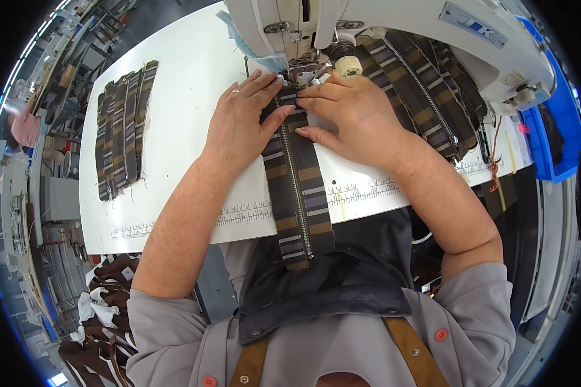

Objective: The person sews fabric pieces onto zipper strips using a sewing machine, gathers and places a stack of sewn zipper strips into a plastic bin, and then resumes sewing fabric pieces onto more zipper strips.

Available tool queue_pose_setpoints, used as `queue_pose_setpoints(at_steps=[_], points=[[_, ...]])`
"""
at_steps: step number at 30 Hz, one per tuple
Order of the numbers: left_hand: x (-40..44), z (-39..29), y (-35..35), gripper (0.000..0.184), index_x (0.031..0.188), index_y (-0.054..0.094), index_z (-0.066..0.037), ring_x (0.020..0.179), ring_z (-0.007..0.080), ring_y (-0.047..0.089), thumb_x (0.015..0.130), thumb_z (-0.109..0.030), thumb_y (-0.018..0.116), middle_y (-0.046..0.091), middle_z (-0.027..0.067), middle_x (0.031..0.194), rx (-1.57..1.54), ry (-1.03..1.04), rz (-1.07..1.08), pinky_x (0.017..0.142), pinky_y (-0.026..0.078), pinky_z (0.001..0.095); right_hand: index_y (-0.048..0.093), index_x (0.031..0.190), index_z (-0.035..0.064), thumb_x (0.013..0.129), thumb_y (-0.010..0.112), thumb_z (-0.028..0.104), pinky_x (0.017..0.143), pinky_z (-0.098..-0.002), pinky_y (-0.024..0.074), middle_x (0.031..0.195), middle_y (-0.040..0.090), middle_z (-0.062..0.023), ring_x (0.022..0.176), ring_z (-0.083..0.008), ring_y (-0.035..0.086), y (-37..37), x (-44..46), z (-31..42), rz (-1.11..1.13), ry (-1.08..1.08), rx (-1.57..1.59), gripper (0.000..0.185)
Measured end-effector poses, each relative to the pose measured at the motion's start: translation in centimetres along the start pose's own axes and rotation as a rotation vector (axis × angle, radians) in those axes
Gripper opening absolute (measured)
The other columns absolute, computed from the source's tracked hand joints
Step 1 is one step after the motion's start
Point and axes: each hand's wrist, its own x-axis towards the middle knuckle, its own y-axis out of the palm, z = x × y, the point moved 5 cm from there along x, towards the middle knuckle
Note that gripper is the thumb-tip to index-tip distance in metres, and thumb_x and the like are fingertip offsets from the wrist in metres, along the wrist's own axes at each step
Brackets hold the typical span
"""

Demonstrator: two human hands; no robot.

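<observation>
A dark striped fabric strip with a metal zipper (295, 187) runs from under the sewing machine's needle area (300, 68) down over the table's front edge. My left hand (245, 119) lies on the strip's left side, fingers stretched toward the needle and thumb on the cloth near the zipper. On the right side my right hand (355, 116) rests with its fingertips and thumb on the strip's edge, fingers apart. Both hands are close to the presser foot, whose contact with the cloth is partly hidden.
Striped pieces (122, 129) lie at the table's left. More striped zippered pieces (426, 97) lie under the machine arm (426, 22). A blue bin (552, 135) stands at the right, beside orange cord (494, 164). Ruler markings line the white table's (181, 155) front edge.
</observation>
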Motion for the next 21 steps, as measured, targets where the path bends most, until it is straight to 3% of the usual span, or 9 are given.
queue_pose_setpoints(at_steps=[4, 6, 12, 15, 21], points=[[0.0, -0.7, -0.8, 0.043, 0.127, 0.074, -0.004, 0.133, 0.0313, 0.061, 0.096, -0.034, 0.074, 0.070, 0.0134, 0.135, 0.061, 0.024, -0.051, 0.115, 0.044, 0.0468, 0.079, 0.106, 0.0059, 0.086, 0.080, 0.040, 0.087, -0.0397, 0.0545, 0.107, 0.076, -0.0039, 0.103, -0.0230, 0.066, -0.2, -0.1, 0.1, -0.022, -0.016, -0.025, 0.040], [0.1, -0.7, -0.2, 0.038, 0.122, 0.076, -0.002, 0.126, 0.0334, 0.066, 0.093, -0.026, 0.079, 0.070, 0.0174, 0.135, -0.066, 0.066, 0.127, 0.109, 0.050, 0.0417, 0.079, 0.107, 0.0056, 0.086, 0.079, 0.040, 0.087, -0.0398, 0.0546, 0.105, 0.075, -0.0043, 0.102, -0.0233, 0.066, -0.2, -0.1, 0.0, -0.021, -0.009, -0.022, 0.041], [-0.3, -1.7, -0.6, 0.037, 0.125, 0.074, 0.001, 0.124, 0.0328, 0.068, 0.094, -0.019, 0.075, 0.069, 0.0177, 0.135, -0.138, 0.050, 0.065, 0.106, 0.054, 0.0394, 0.078, 0.109, 0.0053, 0.085, 0.080, 0.040, 0.085, -0.0395, 0.0545, 0.102, 0.074, -0.0047, 0.100, -0.0242, 0.065, 0.0, -0.3, 0.0, -0.036, -0.016, -0.007, 0.042], [-0.5, -1.6, -0.4, 0.041, 0.126, 0.073, 0.001, 0.131, 0.0318, 0.063, 0.096, -0.026, 0.073, 0.069, 0.0158, 0.136, -0.132, 0.026, 0.089, 0.108, 0.053, 0.0402, 0.078, 0.109, 0.0052, 0.085, 0.079, 0.040, 0.085, -0.0395, 0.0544, 0.102, 0.074, -0.0045, 0.101, -0.0243, 0.065, -0.1, -0.3, 0.2, -0.051, -0.030, -0.010, 0.043], [-0.7, -1.5, -0.5, 0.041, 0.126, 0.073, 0.000, 0.129, 0.0315, 0.065, 0.095, -0.026, 0.073, 0.069, 0.0149, 0.137, -0.124, 0.050, 0.068, 0.107, 0.054, 0.0397, 0.077, 0.110, 0.0049, 0.086, 0.078, 0.041, 0.085, -0.0398, 0.0542, 0.103, 0.074, -0.0047, 0.102, -0.0243, 0.064, 0.0, -0.3, 0.2, -0.040, -0.030, -0.015, 0.044]])
